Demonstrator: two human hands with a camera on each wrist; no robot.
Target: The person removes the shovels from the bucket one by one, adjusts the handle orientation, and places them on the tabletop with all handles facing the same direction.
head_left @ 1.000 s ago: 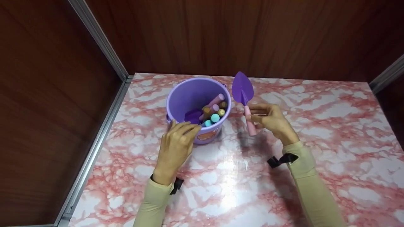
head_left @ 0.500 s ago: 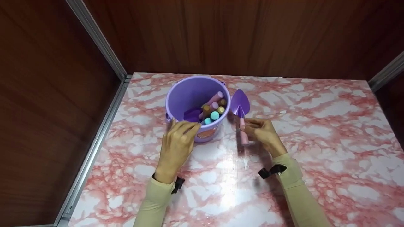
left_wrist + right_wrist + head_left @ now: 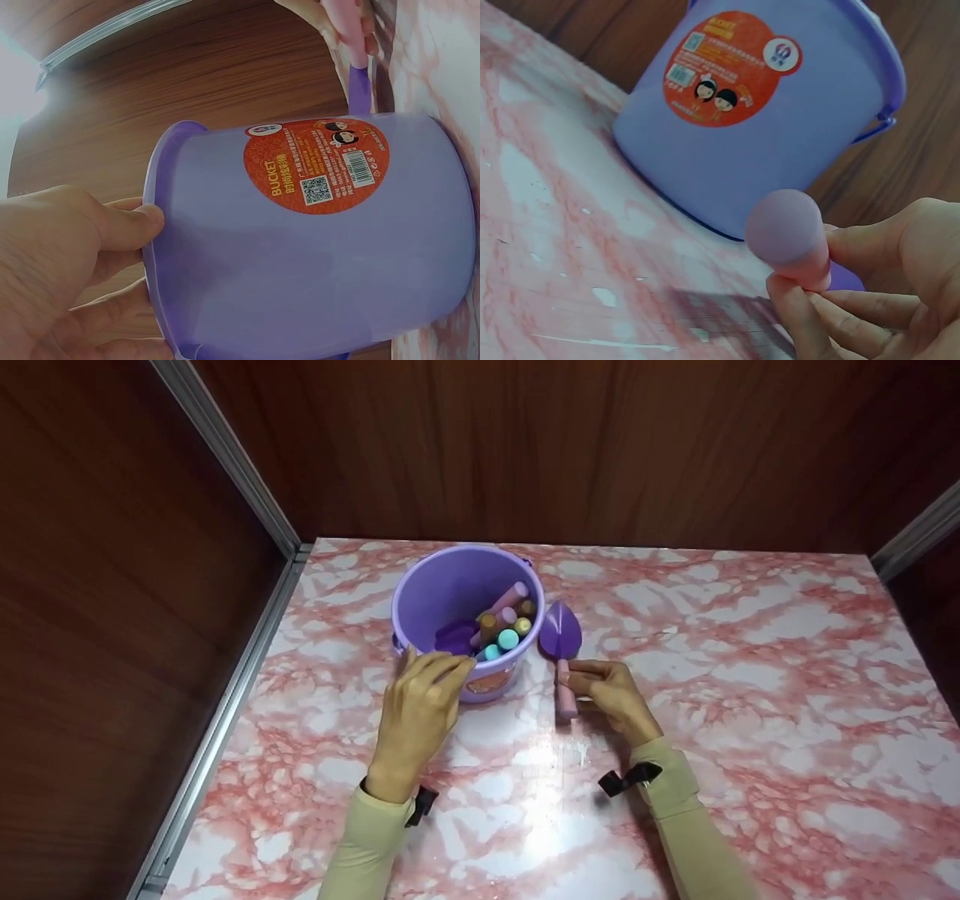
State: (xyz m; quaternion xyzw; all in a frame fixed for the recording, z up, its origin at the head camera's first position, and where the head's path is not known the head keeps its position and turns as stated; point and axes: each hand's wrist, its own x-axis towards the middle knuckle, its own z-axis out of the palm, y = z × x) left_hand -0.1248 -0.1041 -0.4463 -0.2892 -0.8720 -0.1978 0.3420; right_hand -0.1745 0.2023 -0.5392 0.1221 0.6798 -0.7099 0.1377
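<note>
A purple bucket (image 3: pixel 432 598) stands upright on the marbled table, with an orange label (image 3: pixel 319 166) on its side. My left hand (image 3: pixel 420 705) pinches its near rim, the thumb outside; part of the fingers is hidden behind the wall. Right of the bucket, my right hand (image 3: pixel 609 694) holds a trowel (image 3: pixel 561 636) by its pink handle (image 3: pixel 789 232), thumb and fingers around it. The trowel's purple blade points away from me, close beside the bucket. Whether it touches the table I cannot tell. In the bucket lie a purple scoop-like piece (image 3: pixel 456 640) and several coloured handle ends (image 3: pixel 508 640).
The pink-and-white marbled table (image 3: pixel 750 720) extends to both sides and toward me. Dark wood panels (image 3: pixel 562 450) rise behind it and at the left, with a metal strip (image 3: pixel 225 720) along the left edge. Each wrist wears a black strap with a camera (image 3: pixel 626 780).
My right hand has brought the trowel lower, toward me and slightly left, down close to the table beside the bucket. The left hand keeps its hold on the rim.
</note>
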